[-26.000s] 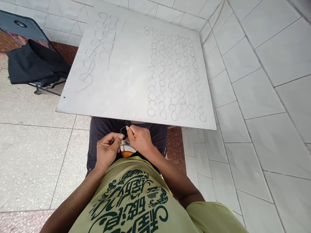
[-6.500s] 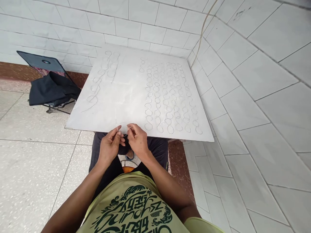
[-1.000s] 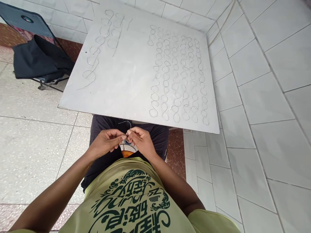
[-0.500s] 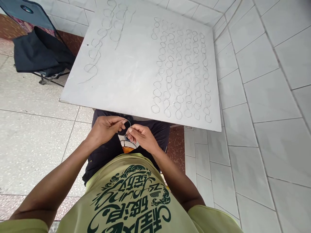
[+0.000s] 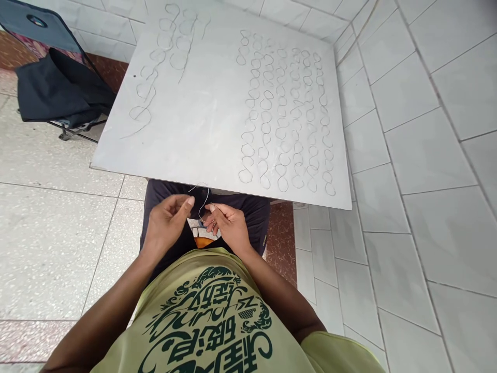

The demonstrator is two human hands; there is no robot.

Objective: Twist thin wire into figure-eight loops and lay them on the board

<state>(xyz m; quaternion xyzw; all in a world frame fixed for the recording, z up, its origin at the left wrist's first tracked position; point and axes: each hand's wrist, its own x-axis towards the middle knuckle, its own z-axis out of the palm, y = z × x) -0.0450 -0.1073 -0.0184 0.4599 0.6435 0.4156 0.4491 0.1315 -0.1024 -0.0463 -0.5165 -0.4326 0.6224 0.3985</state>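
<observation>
Over my lap, just below the table's front edge, my right hand pinches a thin wire between thumb and forefinger. The wire is bent into an S-like curve and rises past the fingertips, its upper end hooking left near the table edge. My left hand is beside it on the left, fingers loosely curled, thumb and forefinger slightly apart, with nothing visible between them. The wire's upper end passes just above the left fingertips, apart from them.
A white tabletop spans the space ahead. Several figure-eight wire pieces lie in rows at its right; longer looped wires lie at its left. A folding chair with dark cloth stands at left. A tiled wall borders the right.
My left hand has let go of the wire and drawn back slightly left and down. The wire's upper part now stands free above my right hand, which still pinches it.
</observation>
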